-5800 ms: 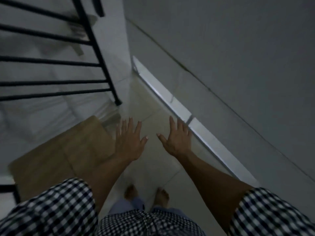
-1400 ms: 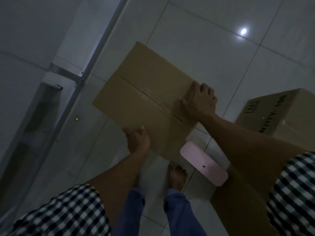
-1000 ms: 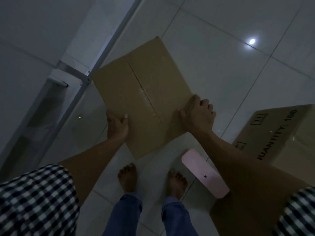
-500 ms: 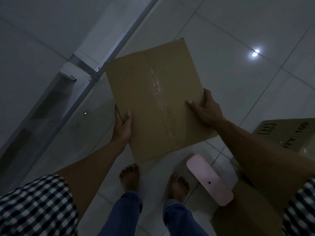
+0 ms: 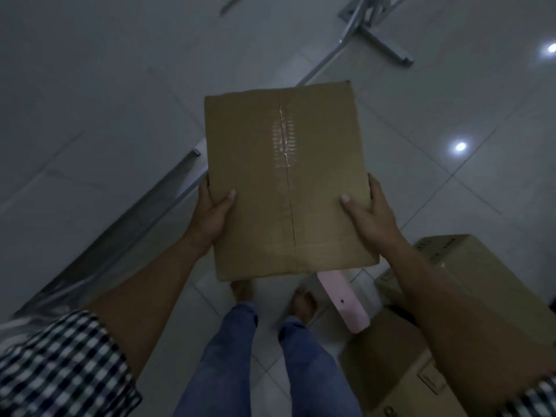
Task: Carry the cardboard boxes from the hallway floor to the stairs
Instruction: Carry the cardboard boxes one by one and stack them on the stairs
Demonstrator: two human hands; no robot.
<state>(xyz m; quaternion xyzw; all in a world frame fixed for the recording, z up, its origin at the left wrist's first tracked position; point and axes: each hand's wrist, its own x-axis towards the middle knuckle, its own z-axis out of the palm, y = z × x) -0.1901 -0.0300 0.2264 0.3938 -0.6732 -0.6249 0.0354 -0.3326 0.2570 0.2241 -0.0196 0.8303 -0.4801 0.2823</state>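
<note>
A brown cardboard box (image 5: 285, 182) with a taped seam down its top is held up in front of me, above the tiled floor. My left hand (image 5: 212, 216) grips its left edge with the thumb on top. Its right edge is gripped the same way by my right hand (image 5: 371, 215). Two more cardboard boxes rest on the floor at the lower right: one (image 5: 469, 266) behind my right forearm and one (image 5: 400, 374) nearer my feet. The stairs are not in view.
A pink flat object (image 5: 346, 305) lies on the floor beside my right foot. A metal door frame or rail (image 5: 126, 230) runs diagonally along the left wall. A metal stand base (image 5: 373, 28) sits at the top right. Glossy floor tiles (image 5: 451, 121) reflect ceiling lights.
I have lifted the box from the floor and turned it square to me; both hands shifted to its side edges. The view has swung, bringing the metal stand base into sight.
</note>
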